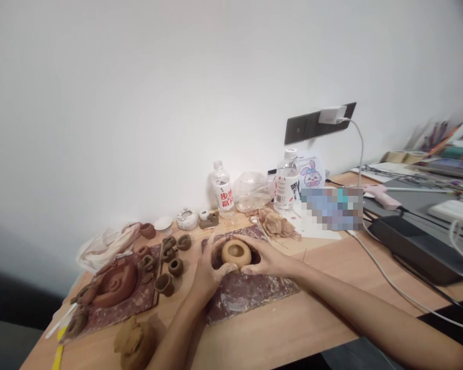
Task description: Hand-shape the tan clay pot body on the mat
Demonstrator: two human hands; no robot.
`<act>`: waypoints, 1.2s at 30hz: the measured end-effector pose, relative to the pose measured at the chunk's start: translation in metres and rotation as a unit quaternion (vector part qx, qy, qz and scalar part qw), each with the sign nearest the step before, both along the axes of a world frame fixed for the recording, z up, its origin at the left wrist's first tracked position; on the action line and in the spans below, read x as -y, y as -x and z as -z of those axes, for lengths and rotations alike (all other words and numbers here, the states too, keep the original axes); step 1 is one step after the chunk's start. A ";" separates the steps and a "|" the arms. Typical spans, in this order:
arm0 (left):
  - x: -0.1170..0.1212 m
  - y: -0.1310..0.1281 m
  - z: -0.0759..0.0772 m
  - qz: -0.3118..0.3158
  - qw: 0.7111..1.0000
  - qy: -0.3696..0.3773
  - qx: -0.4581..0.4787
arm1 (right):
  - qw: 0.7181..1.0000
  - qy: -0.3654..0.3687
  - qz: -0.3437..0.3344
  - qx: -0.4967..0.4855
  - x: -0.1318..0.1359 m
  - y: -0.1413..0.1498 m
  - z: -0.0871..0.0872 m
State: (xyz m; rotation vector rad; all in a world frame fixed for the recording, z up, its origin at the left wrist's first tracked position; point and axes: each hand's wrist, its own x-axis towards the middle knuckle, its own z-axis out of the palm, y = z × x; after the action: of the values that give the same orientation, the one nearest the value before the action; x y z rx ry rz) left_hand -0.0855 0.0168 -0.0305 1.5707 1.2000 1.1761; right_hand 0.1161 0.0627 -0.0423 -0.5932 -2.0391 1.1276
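Observation:
A small round clay pot [236, 254], tan and with a hollow in its top, is held between my two hands above a dark red, clay-smeared board [243, 300]. My left hand [211, 264] curves around its left side, the thumb pressed at the front. From the right, my right hand [268, 257] cups the other side, its thumb close to the left one. Fingers of both hands are partly hidden behind the pot. Left of my forearm lies a lump of tan clay [134, 341].
Another board [127, 314] at the left bears a reddish clay dish [116, 282]. Several small brown pots [175, 266] stand between the boards. Behind are two plastic bottles [224, 192], a crumpled brown cloth [280, 224] and a white pot [187, 219]. A white cable [389, 285] crosses the right side.

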 end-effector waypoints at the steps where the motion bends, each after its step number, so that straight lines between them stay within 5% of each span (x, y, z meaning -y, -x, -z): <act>1: 0.000 0.000 0.001 0.006 1.000 0.009 0.016 | 1.000 0.012 -0.001 -0.003 -0.001 0.000 0.001; 5: -0.001 0.000 0.002 0.016 0.998 0.034 0.049 | 0.999 0.034 0.010 -0.006 -0.003 0.001 0.005; 11: 0.002 -0.002 -0.004 -0.017 0.999 0.013 -0.026 | 0.998 -0.022 0.035 0.037 -0.004 0.001 0.010; 17: -0.002 0.002 0.004 0.027 0.998 0.026 0.043 | 0.998 -0.034 0.031 0.036 -0.002 0.001 0.008; 23: 0.000 0.005 0.002 0.009 0.996 -0.037 -0.083 | 0.997 -0.054 0.021 0.056 -0.004 -0.001 0.009; 36: 0.001 0.006 -0.002 0.031 0.978 -0.091 -0.186 | 0.989 -0.095 0.033 0.111 -0.003 -0.003 0.018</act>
State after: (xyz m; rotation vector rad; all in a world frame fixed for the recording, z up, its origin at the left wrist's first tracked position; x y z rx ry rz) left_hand -0.0919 0.0158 -0.0289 2.0170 1.2953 1.0010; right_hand 0.1192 0.0660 -0.0606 -0.7101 -2.2661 0.8474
